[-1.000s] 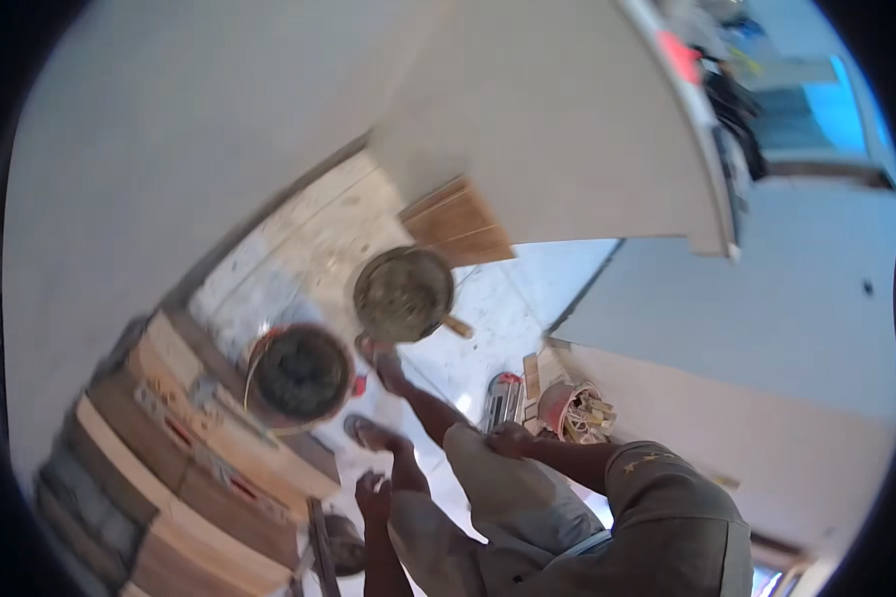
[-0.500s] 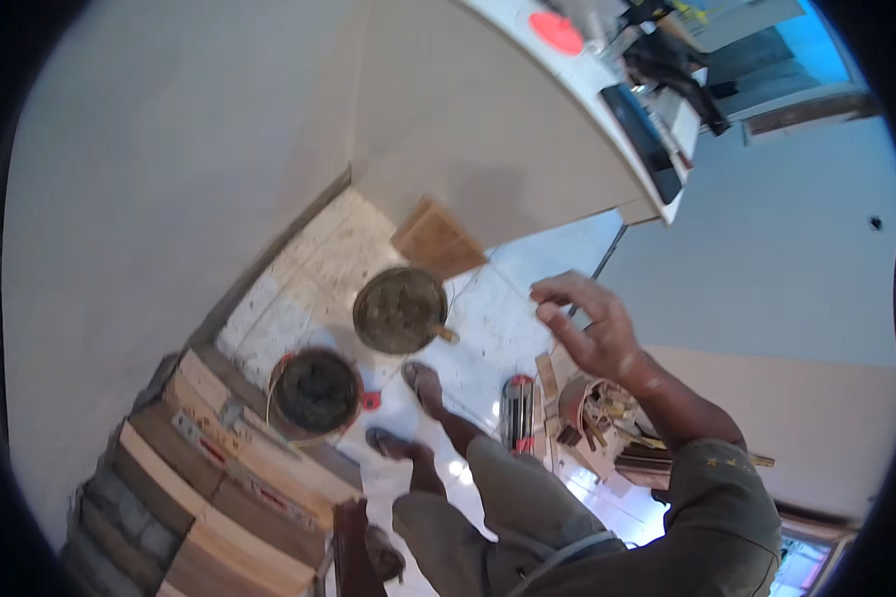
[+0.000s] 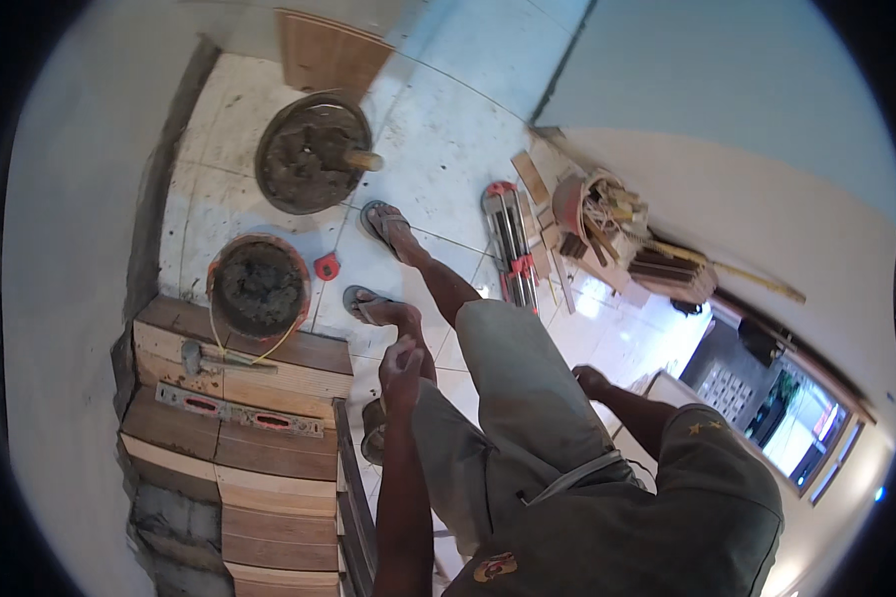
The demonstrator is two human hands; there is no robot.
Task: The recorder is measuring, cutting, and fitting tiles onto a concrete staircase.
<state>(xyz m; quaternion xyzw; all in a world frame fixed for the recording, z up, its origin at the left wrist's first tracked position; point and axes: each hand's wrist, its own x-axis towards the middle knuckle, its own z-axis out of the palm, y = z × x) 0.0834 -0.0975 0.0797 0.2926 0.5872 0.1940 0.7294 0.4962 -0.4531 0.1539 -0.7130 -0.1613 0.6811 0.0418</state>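
Note:
My left hand (image 3: 401,367) hangs by my left knee, fingers loosely closed with nothing visible in them. My right hand (image 3: 588,382) is out beside my right thigh, fingers curled, no object visible in it. An orange bucket of dark mortar (image 3: 258,282) stands beside the wood-look tiled steps (image 3: 276,529). On the steps lie a mallet (image 3: 195,358) and a long spirit level (image 3: 242,409). Beyond is a dark tub of mortar (image 3: 305,152) with a wooden-handled tool (image 3: 362,159) in it; a red tape measure (image 3: 327,267) lies near my feet.
A wooden board (image 3: 331,50) is at the far side of the white tiled floor (image 3: 448,109). A tile cutter (image 3: 514,252) lies at the right beside scraps, a bucket of offcuts (image 3: 599,211) and stacked planks. A grey wall borders the left; an opening shows at the right.
My view has swung right and down, bringing the opening in. My right hand, raised and spread half a second ago, has dropped back beside my thigh with fingers curled.

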